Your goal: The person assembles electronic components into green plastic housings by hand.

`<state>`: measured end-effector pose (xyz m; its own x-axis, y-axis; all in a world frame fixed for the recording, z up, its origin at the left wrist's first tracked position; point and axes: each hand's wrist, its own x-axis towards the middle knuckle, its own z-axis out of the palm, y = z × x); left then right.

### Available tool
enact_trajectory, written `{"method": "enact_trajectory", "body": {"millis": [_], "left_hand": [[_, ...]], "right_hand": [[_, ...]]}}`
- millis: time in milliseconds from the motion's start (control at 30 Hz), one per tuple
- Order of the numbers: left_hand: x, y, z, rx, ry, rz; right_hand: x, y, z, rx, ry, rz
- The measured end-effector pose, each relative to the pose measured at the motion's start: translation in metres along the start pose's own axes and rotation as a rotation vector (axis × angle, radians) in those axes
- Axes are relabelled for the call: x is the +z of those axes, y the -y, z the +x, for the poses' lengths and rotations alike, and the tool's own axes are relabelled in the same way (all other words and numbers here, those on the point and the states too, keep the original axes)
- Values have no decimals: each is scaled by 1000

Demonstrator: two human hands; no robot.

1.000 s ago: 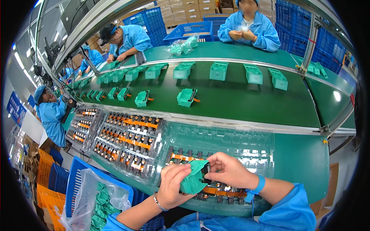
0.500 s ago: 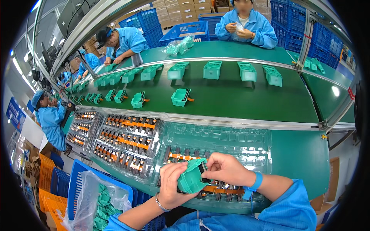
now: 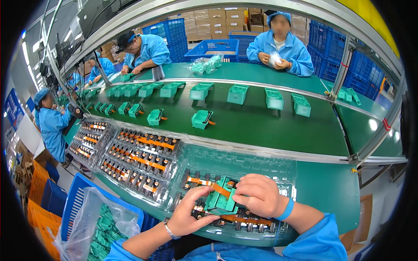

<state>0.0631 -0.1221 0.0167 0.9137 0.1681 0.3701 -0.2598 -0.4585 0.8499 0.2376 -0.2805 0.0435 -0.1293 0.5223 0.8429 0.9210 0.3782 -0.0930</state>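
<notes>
Green housing [image 3: 221, 202], held between left hand [image 3: 185, 214] and right hand [image 3: 262, 196].
Orange ribbon [image 3: 222, 190] could be creased if snagged.

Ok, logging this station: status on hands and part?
Left hand holding green housing, right hand at its right side. Orange strip across its top. Tray beneath, no obstruction visible.

- Light: bright, cool; ceiling strip lights [image 3: 25, 53] at left.
- Glare: white glints on clear tray [image 3: 261, 163]; hot spot on belt's right section [image 3: 373, 125].
- Shadows: soft, beneath green housings [image 3: 237, 94].
- Focus: held green housing [image 3: 217, 203] crisp; distant cartons [image 3: 222, 21] softer.
- Distortion: metal beam [image 3: 348, 22] bowed; corners black.
</notes>
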Motion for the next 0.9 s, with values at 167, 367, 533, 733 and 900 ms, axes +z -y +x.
{"method": "enact_trajectory", "body": {"millis": [167, 367, 533, 733, 900], "left_hand": [[-25, -7, -15, -10, -50, 32], [-118, -23, -102, -154, -556, 452], [-190, -4, -295, -758, -770, 1030], [-183, -5, -612, -1574, -568, 1623], [-150, -72, -505, -2040, -74, 1351]], "right_hand": [[-15, -14, 11, -29, 80, -138], [-22, -96, 12, 1053, -84, 224], [9, -178, -2, 1420, -118, 392], [50, -220, -6, 1606, -140, 499], [73, -229, -3, 1704, -153, 545]]}}
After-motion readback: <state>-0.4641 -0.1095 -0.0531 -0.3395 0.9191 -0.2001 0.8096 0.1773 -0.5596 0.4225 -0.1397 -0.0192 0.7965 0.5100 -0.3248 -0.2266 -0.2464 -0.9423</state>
